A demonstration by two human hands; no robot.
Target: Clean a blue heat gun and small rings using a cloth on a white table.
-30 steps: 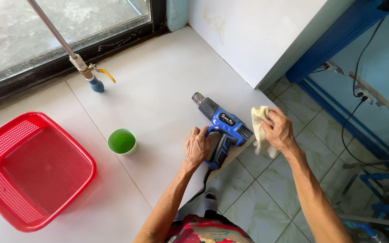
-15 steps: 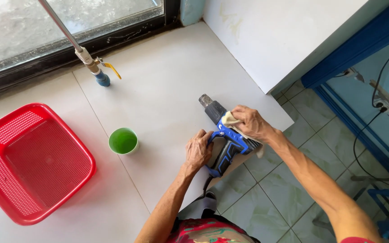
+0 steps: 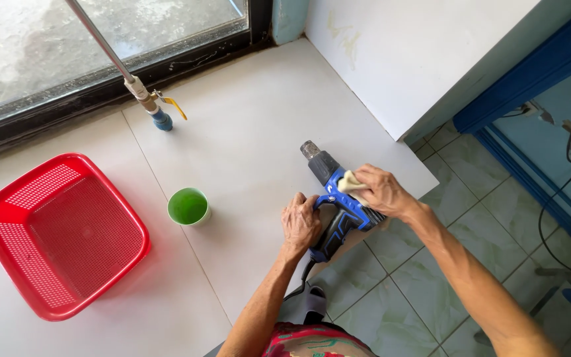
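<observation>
Clearly a stiff, fairly heavy blue heat gun (image 3: 338, 198) lying at the desk (image 3: 246, 152) edge between both hands, left hand (image 3: 301, 225) closed on its grippy handle, right hand (image 3: 381, 192) pinching a soft pale cloth (image 3: 350, 184) against its smooth, slippery-looking body.

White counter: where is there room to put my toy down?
On the white counter, there is bare room between the green cup, the pipe valve and the wall. It is crowded at the front edge, where the left hand and right hand hold the blue heat gun and cloth. The red basket fills the left.
</observation>
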